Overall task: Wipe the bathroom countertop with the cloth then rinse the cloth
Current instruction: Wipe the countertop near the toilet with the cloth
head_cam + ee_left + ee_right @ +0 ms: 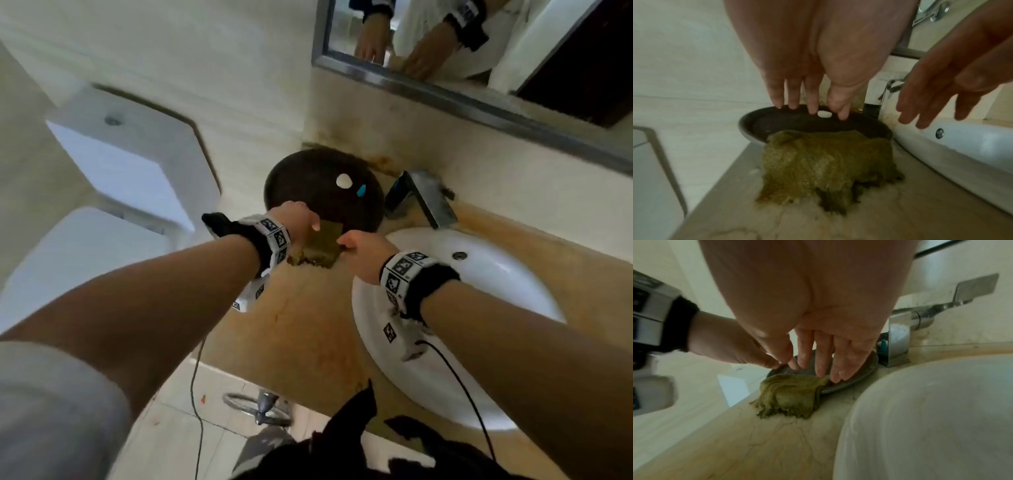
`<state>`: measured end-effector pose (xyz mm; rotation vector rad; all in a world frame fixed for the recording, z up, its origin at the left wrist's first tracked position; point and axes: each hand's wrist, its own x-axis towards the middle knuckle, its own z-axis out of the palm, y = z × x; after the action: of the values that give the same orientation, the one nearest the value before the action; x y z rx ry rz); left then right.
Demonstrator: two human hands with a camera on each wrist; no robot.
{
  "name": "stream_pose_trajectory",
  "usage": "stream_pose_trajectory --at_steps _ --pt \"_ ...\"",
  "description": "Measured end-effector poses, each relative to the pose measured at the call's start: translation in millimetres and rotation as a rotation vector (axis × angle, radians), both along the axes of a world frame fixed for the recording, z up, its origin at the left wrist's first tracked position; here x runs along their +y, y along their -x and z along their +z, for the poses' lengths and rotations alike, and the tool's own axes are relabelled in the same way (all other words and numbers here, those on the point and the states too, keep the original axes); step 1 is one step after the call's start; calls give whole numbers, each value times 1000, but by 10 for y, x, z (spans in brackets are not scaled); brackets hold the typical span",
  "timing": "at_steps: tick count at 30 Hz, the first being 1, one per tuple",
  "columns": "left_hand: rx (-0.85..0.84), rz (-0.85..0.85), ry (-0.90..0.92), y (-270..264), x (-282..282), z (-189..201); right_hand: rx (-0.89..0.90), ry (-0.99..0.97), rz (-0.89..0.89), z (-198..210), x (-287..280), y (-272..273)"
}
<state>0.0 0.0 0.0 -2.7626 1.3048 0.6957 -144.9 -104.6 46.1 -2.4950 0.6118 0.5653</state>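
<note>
— Olive-green cloth?
— Draped half over dark plate's rim, half on marble countertop, beside basin.
— Left hand?
— Fingers straight, above plate, holding nothing.
— Right hand?
— Spread, relaxed, empty; probably reaching for cloth.

Both hands seemingly open, outstretched

One cloth, one dark dish holding two small bits, beside one basin; one faucet, two hands.
</note>
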Motion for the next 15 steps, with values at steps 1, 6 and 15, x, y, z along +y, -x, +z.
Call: stream_pose_trajectory --at_steps 1,6,15 --pt "-17 -26 -26 -50 -52 -19 40 5 -3 -28 -7 -25" --pt "-62 11 -80 -175 -194 -196 83 -30 -55 -98 -18 -39" --pt "75 74 157 -157 -73 9 71 -69 -88 -121 -16 51"
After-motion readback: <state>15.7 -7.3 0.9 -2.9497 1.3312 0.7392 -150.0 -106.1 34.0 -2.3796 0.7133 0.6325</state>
